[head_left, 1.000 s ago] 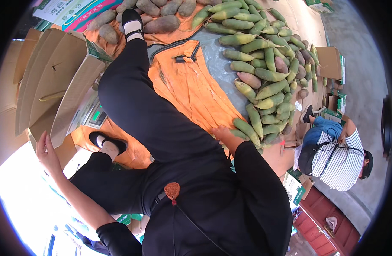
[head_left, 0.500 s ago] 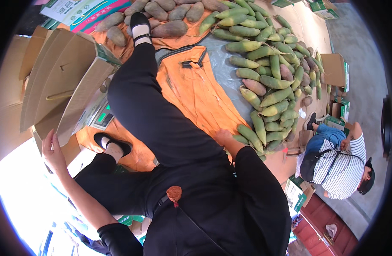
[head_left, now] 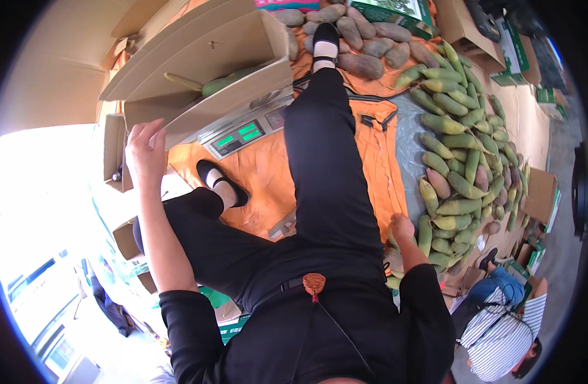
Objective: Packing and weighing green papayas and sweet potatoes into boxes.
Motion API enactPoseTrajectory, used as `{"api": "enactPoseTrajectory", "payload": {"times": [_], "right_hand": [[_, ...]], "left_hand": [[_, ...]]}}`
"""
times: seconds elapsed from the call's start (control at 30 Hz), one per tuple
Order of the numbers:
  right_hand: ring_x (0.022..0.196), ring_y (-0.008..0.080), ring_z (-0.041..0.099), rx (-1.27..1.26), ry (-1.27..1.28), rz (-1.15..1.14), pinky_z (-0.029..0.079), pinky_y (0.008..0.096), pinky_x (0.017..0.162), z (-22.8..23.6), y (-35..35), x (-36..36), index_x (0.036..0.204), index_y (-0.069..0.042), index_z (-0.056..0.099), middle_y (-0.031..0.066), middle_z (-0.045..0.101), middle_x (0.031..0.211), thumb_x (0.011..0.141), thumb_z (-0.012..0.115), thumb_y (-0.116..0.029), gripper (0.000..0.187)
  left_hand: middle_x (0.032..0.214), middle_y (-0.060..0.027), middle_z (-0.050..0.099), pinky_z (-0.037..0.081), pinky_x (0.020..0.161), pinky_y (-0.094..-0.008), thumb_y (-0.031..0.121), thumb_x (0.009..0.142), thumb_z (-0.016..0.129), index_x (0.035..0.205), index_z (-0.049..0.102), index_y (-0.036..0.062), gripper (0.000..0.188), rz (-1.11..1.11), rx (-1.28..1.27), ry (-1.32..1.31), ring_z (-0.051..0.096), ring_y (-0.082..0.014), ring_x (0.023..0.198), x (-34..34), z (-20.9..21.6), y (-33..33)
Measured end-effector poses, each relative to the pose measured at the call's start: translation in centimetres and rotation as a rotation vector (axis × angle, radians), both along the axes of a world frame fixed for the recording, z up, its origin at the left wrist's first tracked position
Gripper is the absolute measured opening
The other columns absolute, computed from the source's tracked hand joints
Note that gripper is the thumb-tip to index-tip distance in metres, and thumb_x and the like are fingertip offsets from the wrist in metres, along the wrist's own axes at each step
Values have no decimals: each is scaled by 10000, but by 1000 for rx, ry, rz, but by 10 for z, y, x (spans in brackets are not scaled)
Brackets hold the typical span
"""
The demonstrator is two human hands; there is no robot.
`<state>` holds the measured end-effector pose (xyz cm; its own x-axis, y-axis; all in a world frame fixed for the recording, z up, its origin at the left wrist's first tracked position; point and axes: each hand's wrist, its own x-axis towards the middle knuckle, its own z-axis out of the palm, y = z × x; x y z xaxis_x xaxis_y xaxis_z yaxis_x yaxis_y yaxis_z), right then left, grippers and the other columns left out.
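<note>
My left hand [head_left: 146, 150] is raised beside the near side of an open cardboard box [head_left: 239, 105], fingers apart and nothing in them. Inside the box lies a long green radish [head_left: 230, 83]. The box rests on a digital scale [head_left: 239, 137] with lit green displays. At my right thigh, my right hand [head_left: 401, 226] is curled closed by the edge of a heap of green radishes [head_left: 457, 206]. Whatever its fingers hold, if anything, is hidden.
An orange cloth [head_left: 268, 185] lies under my feet. Pinkish-brown roots [head_left: 361, 66] lie beyond my forward foot [head_left: 325, 48]. More cardboard boxes [head_left: 542, 198] stand at the right. A person in a striped shirt [head_left: 499, 336] bends over at the lower right.
My view has swung left, so the scene sits further right and the box's inside shows more. My left hand has come nearer the box. My right hand stays by the radish heap.
</note>
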<state>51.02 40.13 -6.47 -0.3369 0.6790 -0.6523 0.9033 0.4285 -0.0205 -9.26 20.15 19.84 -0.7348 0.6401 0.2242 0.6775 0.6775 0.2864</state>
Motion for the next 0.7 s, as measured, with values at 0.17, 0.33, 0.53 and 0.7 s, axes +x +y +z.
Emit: {"api": "enactPoseTrajectory", "payload": {"times": [0.17, 0.33, 0.53, 0.7], "right_hand": [[837, 307, 601, 165, 278, -194, 481, 393, 742, 23, 24, 10, 911, -95, 652, 121, 620, 905, 638, 682, -79, 275], [728, 219, 603, 220, 556, -297, 479, 332, 656, 39, 62, -8, 969, -80, 642, 80, 615, 808, 647, 686, -29, 328], [725, 106, 558, 229, 987, -514, 457, 239, 645, 108, 121, -99, 1001, -14, 618, 14, 602, 849, 734, 668, 46, 278], [879, 122, 565, 376, 1384, -448, 454, 247, 788, 260, 133, -225, 1095, -7, 576, 66, 605, 1018, 828, 644, -16, 276]], "left_hand": [[894, -85, 633, 472, 789, -359, 107, 770, 649, 927, 690, 78, 165, 35, 19, -8, 603, -273, 880, -2, 4, -4], [926, -73, 619, 437, 846, -400, 165, 775, 654, 949, 696, 113, 187, 11, -64, -32, 572, -266, 949, -6, -6, -11], [889, -81, 624, 473, 812, -376, 91, 729, 676, 897, 711, 98, 172, 18, -54, -44, 590, -272, 902, -1, -1, -16], [861, -75, 609, 469, 804, -375, 110, 746, 665, 878, 710, 90, 141, 23, -80, -96, 580, -269, 899, 5, 10, -13]]}}
